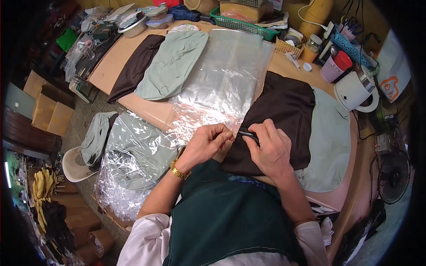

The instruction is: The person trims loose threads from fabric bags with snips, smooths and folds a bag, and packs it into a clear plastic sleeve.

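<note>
My left hand (212, 141), with a gold watch on its wrist, is closed in a pinch over the near left edge of a dark brown cloth piece (284, 104). What lies between its fingertips is too small to make out. Close beside it, my right hand (271, 148) grips a small dark tool (245, 132) that looks like thread snips, its tip pointing toward the left fingers. Under the right hand the brown cloth lies flat on the table. A grey-green cloth piece (330, 146) extends from the brown one on the right.
Clear plastic bags (222, 66) lie at the table's middle, beside another grey-green piece (175, 62) and brown piece (137, 66). Plastic-wrapped grey-green goods (137, 155) stand at left. A white kettle (355, 91), pink basket (335, 68) and green basket (248, 29) line the back.
</note>
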Motion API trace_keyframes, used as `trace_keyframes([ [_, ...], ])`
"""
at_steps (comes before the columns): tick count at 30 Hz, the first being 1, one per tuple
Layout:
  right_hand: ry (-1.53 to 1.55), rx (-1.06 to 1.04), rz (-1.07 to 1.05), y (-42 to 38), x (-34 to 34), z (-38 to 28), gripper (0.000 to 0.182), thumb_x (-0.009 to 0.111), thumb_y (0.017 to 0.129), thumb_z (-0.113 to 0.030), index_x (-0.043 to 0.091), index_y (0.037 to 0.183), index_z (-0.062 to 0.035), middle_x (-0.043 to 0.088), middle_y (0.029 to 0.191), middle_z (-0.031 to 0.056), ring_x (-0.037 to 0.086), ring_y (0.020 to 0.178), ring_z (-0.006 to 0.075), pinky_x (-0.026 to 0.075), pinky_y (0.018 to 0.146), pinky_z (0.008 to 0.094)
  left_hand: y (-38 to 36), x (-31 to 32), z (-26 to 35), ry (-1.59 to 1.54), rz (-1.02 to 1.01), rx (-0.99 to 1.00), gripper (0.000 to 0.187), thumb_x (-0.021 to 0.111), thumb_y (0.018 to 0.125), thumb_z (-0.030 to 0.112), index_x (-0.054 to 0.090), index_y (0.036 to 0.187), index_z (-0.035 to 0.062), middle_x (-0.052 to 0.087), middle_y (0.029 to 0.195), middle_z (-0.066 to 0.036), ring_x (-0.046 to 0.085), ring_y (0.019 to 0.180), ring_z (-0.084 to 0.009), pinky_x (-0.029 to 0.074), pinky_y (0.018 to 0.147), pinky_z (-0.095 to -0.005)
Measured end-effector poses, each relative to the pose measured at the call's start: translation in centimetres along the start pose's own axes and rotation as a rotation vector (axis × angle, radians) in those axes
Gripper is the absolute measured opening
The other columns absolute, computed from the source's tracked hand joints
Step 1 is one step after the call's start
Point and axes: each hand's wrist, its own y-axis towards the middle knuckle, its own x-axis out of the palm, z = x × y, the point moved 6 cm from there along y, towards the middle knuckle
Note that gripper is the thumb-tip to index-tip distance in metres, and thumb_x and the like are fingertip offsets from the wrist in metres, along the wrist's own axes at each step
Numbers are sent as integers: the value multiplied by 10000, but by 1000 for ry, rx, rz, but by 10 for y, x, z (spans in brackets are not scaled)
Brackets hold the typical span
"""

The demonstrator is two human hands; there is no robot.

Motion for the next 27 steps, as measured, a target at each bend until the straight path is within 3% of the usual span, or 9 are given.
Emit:
trace_keyframes([
  [12,-11,0,19,6,-1,-8,299,787,653,-57,533,808,-77,528,764,56,566,614,250,423,573,349,-2,2,10,-29,20,39,219,568,977,174,663,879,4,559,639,15,483,598,-43,413,553,-224],
  [15,-25,-2,-43,6,7,-1,258,747,717,-101,528,853,-83,504,798,73,592,693,234,431,609,352,-6,4,13,-8,-41,26,235,554,983,157,662,854,-7,535,616,31,480,593,-34,411,557,-219],
  [18,25,114,-77,8,23,25,294,748,741,-134,527,928,-79,509,800,85,607,713,274,459,633,389,-9,13,8,-123,-169,36,258,606,964,232,642,1028,-16,633,825,-34,580,742,-88,464,625,-226],
  [20,-21,235,-12,10,35,58,365,739,789,-235,507,1025,-81,545,851,99,632,770,333,482,670,436,-10,9,17,145,249,289,467,661,916,312,524,1220,-15,605,1034,-168,607,881,-211,504,656,-301],
  [21,-31,248,-9,9,47,75,365,739,789,-235,507,1025,-81,545,851,99,632,770,333,482,670,436,-4,17,-5,282,179,247,712,698,871,391,378,1348,-30,523,1200,-262,581,1030,-336,523,752,-383],
  [22,-65,297,-23,7,64,96,393,719,818,-291,497,1067,-84,584,854,112,637,804,355,486,680,454,-4,30,-6,514,217,360,689,675,886,390,374,1312,-61,564,1116,-277,608,969,-357,503,762,-425],
  [24,-101,365,-27,7,80,131,427,700,846,-347,487,1108,-87,623,857,126,642,837,377,490,691,472,1,42,-32,495,229,273,469,643,917,362,524,1130,-39,613,866,-212,593,719,-299,469,647,-401],
  [25,-104,391,-19,10,83,146,411,680,859,-371,490,1092,-90,641,911,148,644,858,384,489,704,481,2,39,-29,500,212,277,469,643,917,362,524,1130,-39,613,866,-212,593,719,-299,469,647,-401],
  [27,-99,423,-19,13,84,167,400,661,872,-394,494,1075,-92,660,964,170,646,880,392,487,718,491,2,37,-44,354,-124,-76,327,624,941,295,589,869,-22,513,606,-114,445,525,-202,390,545,-370],
])
